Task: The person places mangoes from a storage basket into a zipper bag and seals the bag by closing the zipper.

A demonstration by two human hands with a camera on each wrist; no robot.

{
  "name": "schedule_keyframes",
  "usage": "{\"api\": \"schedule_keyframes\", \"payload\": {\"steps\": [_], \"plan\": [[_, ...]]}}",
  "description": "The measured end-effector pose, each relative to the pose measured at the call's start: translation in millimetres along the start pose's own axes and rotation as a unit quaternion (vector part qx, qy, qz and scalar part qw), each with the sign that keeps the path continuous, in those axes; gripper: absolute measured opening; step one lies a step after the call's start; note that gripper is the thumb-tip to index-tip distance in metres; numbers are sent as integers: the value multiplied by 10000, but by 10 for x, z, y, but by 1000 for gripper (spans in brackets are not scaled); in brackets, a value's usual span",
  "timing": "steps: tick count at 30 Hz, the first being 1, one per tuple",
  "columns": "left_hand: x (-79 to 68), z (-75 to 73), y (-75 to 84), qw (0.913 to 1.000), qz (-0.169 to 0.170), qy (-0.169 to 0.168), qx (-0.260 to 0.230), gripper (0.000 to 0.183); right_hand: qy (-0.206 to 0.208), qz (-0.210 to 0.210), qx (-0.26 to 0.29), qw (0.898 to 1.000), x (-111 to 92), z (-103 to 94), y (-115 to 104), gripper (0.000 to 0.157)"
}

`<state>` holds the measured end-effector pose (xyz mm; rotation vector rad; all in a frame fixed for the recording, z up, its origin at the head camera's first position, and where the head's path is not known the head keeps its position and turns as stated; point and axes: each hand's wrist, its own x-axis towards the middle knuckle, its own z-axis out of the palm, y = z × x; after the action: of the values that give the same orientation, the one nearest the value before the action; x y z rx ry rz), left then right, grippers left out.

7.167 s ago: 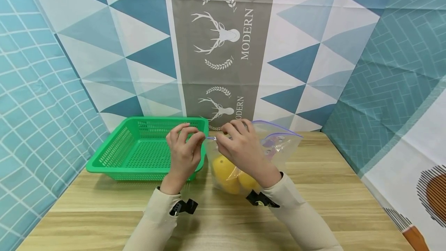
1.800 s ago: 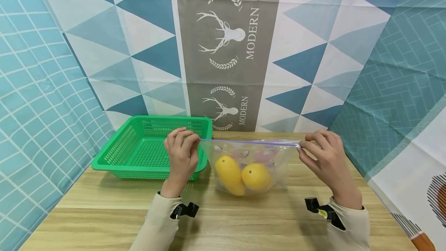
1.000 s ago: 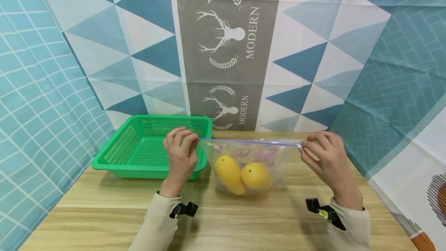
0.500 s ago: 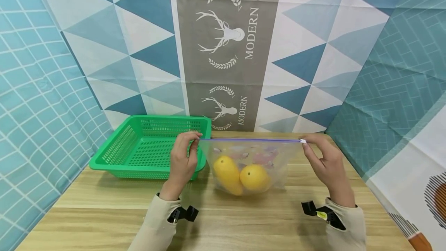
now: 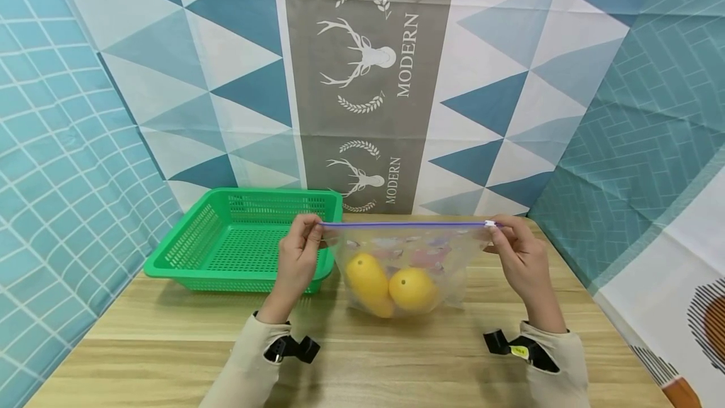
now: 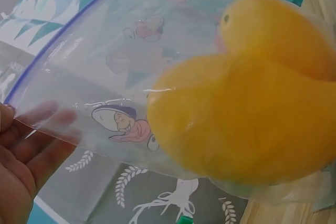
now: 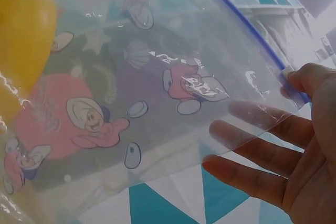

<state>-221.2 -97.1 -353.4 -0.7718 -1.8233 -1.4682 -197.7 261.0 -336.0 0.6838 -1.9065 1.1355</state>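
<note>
A clear slider zip bag [image 5: 453, 263] with cartoon prints hangs upright, its purple zip edge [image 5: 396, 225] drawn straight between both hands. Two yellow mango-like fruits lie in its bottom: a longer one [image 5: 367, 279] on the left and a rounder-looking one [image 5: 413, 289] beside it. My left hand [image 5: 297, 257] pinches the left top corner between thumb and fingers. At the right top corner, my right hand [image 5: 523, 260] pinches the zip end beside the white slider [image 5: 489, 224]. The right wrist view shows the thumb on the slider [image 7: 289, 80], with other fingers spread behind the film.
A green perforated plastic basket [image 5: 238, 283] stands on the wood-grain table [image 5: 396, 364], behind and left of the left hand. A patterned cloth backdrop [image 5: 368, 80] rises behind the table.
The bag's mouth gaped earlier; its zip edges now meet, after my right hand and the slider travelled from left corner to right corner. Lately both hands have turned, thumbs nearer the camera.
</note>
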Motion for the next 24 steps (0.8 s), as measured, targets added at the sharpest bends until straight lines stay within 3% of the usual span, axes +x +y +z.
{"api": "schedule_keyframes", "payload": {"steps": [5,13,18,24], "plan": [[17,-10,20,9976,-530,-110,-440,12,-42,224,116,9997,-1,-2,-54,24],[72,-67,111,9898,-961,-331,-996,15,-226,247,702,9970,-5,-40,-117,19],[127,-110,134,9773,-1479,-685,-1351,19,-326,529,1353,9889,13,-49,-123,20],[178,-127,56,9521,-2359,-973,-1684,18,-361,1580,1577,9741,15,-11,-61,18]]}}
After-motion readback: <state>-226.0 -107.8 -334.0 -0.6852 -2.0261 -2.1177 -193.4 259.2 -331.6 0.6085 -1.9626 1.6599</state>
